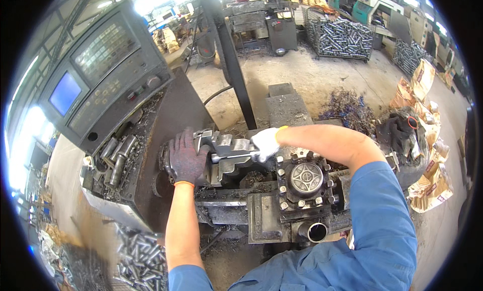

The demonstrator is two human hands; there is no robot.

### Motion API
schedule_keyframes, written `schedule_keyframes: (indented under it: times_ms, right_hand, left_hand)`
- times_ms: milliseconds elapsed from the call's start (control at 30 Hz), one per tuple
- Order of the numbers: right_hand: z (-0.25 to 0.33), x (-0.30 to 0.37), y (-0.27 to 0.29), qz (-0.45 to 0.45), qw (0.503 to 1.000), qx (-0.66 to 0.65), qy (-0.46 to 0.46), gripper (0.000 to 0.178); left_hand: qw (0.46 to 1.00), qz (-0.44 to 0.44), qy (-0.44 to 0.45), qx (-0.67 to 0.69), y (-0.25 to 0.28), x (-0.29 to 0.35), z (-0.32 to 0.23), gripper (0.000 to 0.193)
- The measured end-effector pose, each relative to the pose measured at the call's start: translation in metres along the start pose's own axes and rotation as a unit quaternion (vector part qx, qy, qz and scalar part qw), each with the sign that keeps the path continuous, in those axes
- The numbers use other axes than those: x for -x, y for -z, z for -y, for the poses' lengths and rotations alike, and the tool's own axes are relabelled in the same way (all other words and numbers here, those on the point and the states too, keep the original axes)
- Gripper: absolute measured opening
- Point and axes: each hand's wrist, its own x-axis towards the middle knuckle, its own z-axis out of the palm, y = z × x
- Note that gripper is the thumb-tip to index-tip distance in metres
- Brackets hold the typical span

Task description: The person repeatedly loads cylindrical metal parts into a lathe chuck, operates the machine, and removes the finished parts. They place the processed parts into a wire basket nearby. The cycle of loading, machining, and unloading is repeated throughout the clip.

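Observation:
At the lathe's chuck (165, 162), my left hand (187, 156) in a dark glove lies over the rounded body, fingers stretched and somewhat apart. My right hand (266, 143), in a white glove with a yellow cuff, is closed around the right end of a shiny metal rod (234, 155). The rod lies level, its left end close to the chuck. Stepped chuck jaws (231, 143) show just behind the rod. My right fingertips are partly hidden by the glove's back. Nearer to me stands the square tool post (306, 180) with bolts around its round cap.
A control panel (100, 85) with a lit screen rises at the left. Metal parts (119, 157) lie on the ledge below it. Finished rods (142, 256) are heaped at the lower left. A dark post (229, 54) stands ahead. Swarf (347, 110) and paper sacks (427, 180) are to the right.

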Motion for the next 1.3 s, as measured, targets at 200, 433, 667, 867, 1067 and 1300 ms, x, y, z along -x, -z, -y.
schedule_keyframes:
  times_ms: [200,433,667,867,1067,1300]
  right_hand:
    - [-0.037,-0.007,0.005,0.126,0.972,-0.198,-0.004,0.043]
    - [0.005,0.080,0.015,-0.011,0.949,0.226,-0.219,0.049]
    - [0.127,0.189,0.022,-0.293,0.883,0.154,-0.333,0.064]
    - [0.255,0.191,-0.105,-0.300,0.859,-0.388,-0.145,0.069]
    - [0.232,0.142,-0.249,-0.138,0.522,-0.835,-0.107,0.041]
    - [0.236,0.134,-0.320,-0.274,0.835,-0.400,-0.261,0.072]
  left_hand:
    - [0.999,-0.036,0.002,0.010,-0.005,0.009,0.001,0.080]
    - [0.997,-0.067,0.011,0.026,0.006,0.016,-0.006,0.078]
    - [0.988,-0.066,-0.031,0.135,0.011,0.021,-0.001,0.078]
    - [0.665,-0.062,-0.207,0.715,0.049,0.182,-0.078,0.082]
    - [0.262,0.311,0.330,0.852,-0.007,0.278,-0.099,0.058]
    - [0.347,0.284,0.281,0.848,-0.017,0.296,-0.116,0.051]
